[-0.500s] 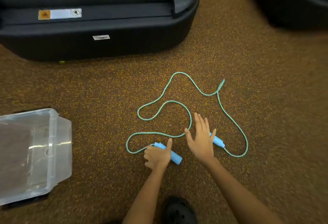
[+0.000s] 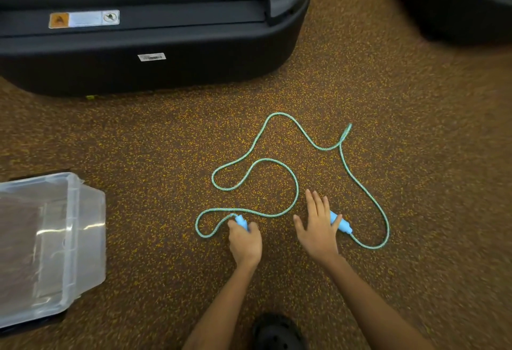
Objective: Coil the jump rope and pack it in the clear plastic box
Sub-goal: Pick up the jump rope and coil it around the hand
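my left hand [image 2: 245, 243] gripped one blue handle [image 2: 241, 222]; my right hand [image 2: 318, 227] lay flat, fingers straight, over the other handle [image 2: 342, 223]. the jump rope [image 2: 277, 161] sprawled uncoiled on speckled floor [image 2: 415, 128], well apart from the clear plastic box [image 2: 83, 211] at left.

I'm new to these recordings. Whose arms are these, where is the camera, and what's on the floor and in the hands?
One view, from a camera worn on a person's head, looking down. The left hand grips one light blue plastic handle of a teal braided jump rope, which sprawls uncoiled on the brown speckled floor. The right hand lies flat, fingers straight, over the other blue handle. A clear plastic box sits left, without the rope in it.
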Motion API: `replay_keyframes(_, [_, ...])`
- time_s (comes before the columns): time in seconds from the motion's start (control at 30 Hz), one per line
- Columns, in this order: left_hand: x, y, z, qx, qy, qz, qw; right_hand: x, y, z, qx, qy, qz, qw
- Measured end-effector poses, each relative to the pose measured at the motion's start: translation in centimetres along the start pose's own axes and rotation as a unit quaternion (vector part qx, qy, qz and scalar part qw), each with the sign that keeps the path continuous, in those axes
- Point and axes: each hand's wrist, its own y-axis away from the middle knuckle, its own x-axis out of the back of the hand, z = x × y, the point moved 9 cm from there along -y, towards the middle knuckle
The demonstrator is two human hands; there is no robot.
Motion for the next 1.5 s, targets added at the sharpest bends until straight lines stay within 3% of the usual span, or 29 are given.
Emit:
replay_keyframes(0.27, [3.0, -2.0, 3.8, -0.054, 0.132, -0.016, 0.990, 2.2, -0.6, -3.6, 0.027, -0.026, 0.019, 0.999])
replay_keyframes(0.4, [4.8, -1.9, 6.5, -0.064, 0.193, -0.063, 0.977, 3.7, -0.7, -6.5, 0.039, -0.081, 0.029, 0.996])
replay_keyframes(0.8, [13.4, 4.7, 16.6, -0.152, 0.229, -0.246, 0.930, 9.2, 1.1, -19.5, 0.174, -0.241, 0.017, 0.955])
replay_keyframes(0.97, [18.1, 8.8, 20.1, -0.198, 0.190, -0.330, 0.903, 13.8, 2.6, -23.5, 0.235, -0.291, 0.028, 0.927])
replay_keyframes(1.07, [21.3, 10.8, 21.8, -0.225, 0.176, -0.328, 0.900, 16.7, 3.9, -25.6, 0.270, -0.314, 0.036, 0.910])
replay_keyframes(1.2, [25.5, 13.1, 23.2, -0.267, 0.190, -0.313, 0.892, 18.3, 5.6, -27.8, 0.291, -0.256, 0.034, 0.921])
replay_keyframes(1.3, [29.0, 13.8, 23.8, -0.287, 0.236, -0.273, 0.887, 20.1, 7.6, -29.1, 0.319, -0.258, 0.063, 0.910])
replay_keyframes(1.5, [35.2, 14.4, 24.0, -0.287, 0.343, -0.227, 0.865, 21.4, 10.2, -29.9, 0.297, -0.292, 0.004, 0.909])
